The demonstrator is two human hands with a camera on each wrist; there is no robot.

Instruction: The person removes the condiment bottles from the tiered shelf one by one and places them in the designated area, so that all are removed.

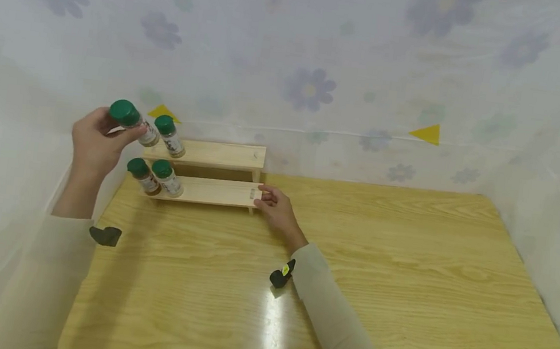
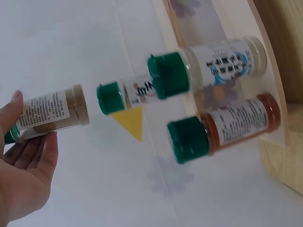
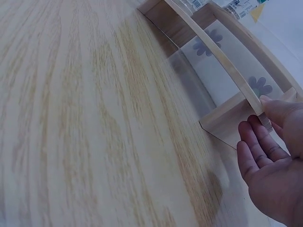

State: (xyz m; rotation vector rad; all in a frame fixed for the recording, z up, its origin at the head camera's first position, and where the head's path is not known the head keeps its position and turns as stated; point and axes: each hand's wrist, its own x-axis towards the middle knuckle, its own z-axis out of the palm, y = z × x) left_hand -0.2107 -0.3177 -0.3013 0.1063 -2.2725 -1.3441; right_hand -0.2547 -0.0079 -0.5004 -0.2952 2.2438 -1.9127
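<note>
Head view: a table [image 1: 362, 276] with pale yellow wood grain fills the lower part, a bright glare spot on its near half. White sheeting [image 1: 254, 33] printed with lilac flowers and faint green shapes rises behind it and along both sides. A right yellow triangle [image 1: 430, 134] and a left yellow triangle [image 1: 162, 111] show low on the back sheeting.

A two-step wooden rack [image 1: 216, 191] stands at the table's far left, near the back. One green-capped jar [image 1: 171, 138] stands on its upper step; a reddish-brown jar [image 1: 145, 177] and a pale jar [image 1: 169, 179] stand side by side at the lower step's left end.

The left hand [image 1: 99, 142] pinches a brownish jar [image 1: 128, 115] between thumb and fingers, tilted at the upper step's left end, apart from the other jars. The right hand [image 1: 276, 208], fingers partly curled, grips the lower step's right end.
</note>
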